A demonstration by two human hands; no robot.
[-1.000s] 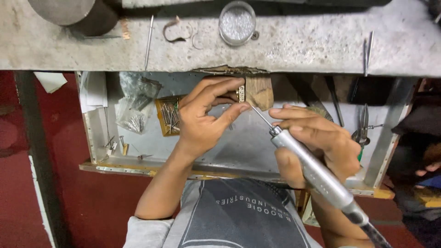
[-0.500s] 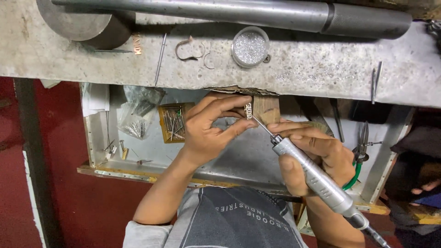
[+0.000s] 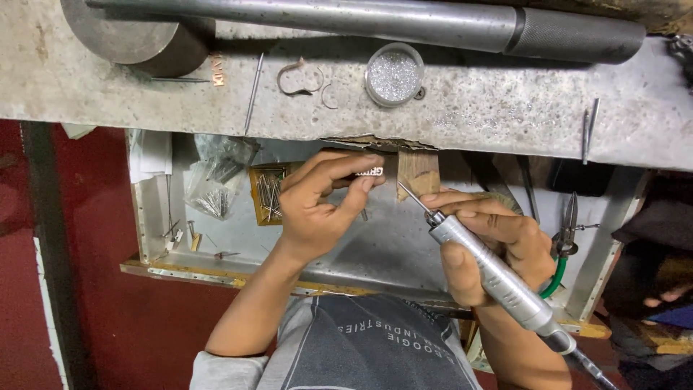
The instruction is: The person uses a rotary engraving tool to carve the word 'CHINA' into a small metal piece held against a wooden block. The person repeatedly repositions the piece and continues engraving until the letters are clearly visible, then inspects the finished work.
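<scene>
Below a worn grey bench (image 3: 505,108), the left hand (image 3: 317,209) pinches a small metal piece (image 3: 369,172) beside a wooden peg (image 3: 419,172). The right hand (image 3: 498,242) grips a silver rotary handpiece (image 3: 498,278), tip near the peg. A glittery dish (image 3: 393,74) sits above.

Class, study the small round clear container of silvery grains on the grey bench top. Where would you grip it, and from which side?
Grip the small round clear container across its side wall, coming straight down from above. It stands upright and open-topped, so tilting would likely spill the grains. A bent wire piece lies close to its left.
</scene>
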